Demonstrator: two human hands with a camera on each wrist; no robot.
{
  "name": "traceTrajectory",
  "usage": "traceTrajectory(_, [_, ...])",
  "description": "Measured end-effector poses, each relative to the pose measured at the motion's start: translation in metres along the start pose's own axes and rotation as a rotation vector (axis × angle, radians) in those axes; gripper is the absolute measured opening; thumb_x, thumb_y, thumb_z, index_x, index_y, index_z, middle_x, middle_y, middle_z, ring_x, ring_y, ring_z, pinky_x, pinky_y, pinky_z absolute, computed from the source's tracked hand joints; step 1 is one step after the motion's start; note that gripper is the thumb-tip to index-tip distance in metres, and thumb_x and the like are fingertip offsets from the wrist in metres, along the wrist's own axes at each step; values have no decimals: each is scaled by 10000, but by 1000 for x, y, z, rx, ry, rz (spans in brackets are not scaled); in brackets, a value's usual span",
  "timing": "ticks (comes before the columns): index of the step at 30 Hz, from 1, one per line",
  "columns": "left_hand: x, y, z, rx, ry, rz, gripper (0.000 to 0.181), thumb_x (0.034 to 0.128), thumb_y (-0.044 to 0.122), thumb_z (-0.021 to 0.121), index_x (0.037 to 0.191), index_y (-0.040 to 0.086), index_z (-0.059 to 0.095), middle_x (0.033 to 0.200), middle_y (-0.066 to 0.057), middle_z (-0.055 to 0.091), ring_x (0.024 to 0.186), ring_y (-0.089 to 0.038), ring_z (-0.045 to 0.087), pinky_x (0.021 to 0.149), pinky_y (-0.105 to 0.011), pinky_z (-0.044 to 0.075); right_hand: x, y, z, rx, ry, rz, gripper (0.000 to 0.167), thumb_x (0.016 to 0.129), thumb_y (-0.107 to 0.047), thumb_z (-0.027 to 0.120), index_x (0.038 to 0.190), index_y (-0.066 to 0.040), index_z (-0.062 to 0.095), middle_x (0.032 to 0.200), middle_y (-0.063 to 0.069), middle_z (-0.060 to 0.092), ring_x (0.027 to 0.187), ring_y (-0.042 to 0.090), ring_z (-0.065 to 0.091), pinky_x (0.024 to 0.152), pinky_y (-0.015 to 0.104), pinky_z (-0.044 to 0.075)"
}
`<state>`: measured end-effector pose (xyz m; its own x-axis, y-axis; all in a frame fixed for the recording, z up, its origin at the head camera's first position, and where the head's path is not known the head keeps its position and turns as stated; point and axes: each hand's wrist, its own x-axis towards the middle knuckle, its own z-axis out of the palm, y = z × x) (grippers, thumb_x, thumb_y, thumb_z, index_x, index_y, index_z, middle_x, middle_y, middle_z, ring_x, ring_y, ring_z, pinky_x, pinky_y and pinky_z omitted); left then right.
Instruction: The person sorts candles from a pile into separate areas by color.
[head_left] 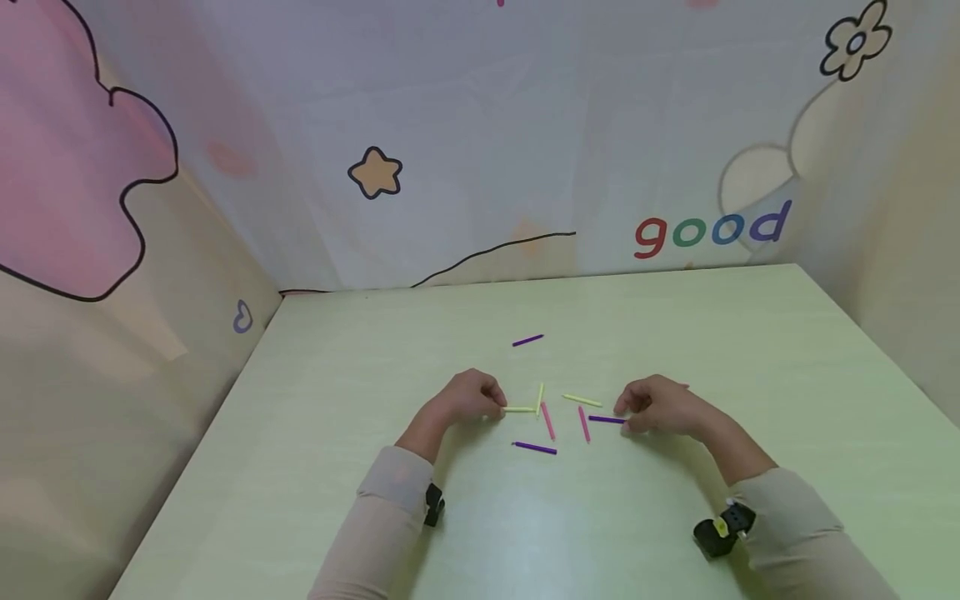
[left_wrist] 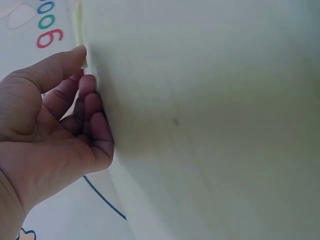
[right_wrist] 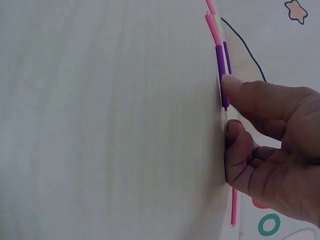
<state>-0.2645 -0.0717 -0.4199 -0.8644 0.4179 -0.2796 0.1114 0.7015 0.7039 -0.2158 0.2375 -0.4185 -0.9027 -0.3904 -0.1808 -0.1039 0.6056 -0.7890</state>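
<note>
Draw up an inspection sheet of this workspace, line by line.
Surface: pale green tabletop.
Job's things: loose purple sticks, pink sticks and yellow sticks; one pink stick is partly hidden behind the right hand in the head view.
Clutter: nothing seen.
Hands: left hand pinches a yellow stick; right hand holds a purple stick by its end.
Cables: nothing seen.
Surroundings: printed backdrop.
</note>
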Motion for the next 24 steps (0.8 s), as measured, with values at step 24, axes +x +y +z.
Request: traceTrajectory(24, [-20, 11, -4, 21, 54, 126, 43, 842, 65, 657, 872, 69, 626, 795, -11, 568, 739, -158, 498, 647, -273, 423, 3, -3, 6, -132, 13, 38, 67, 786, -20, 707, 799, -39, 645, 728, 18, 553, 712, 188, 465, 655, 329, 379])
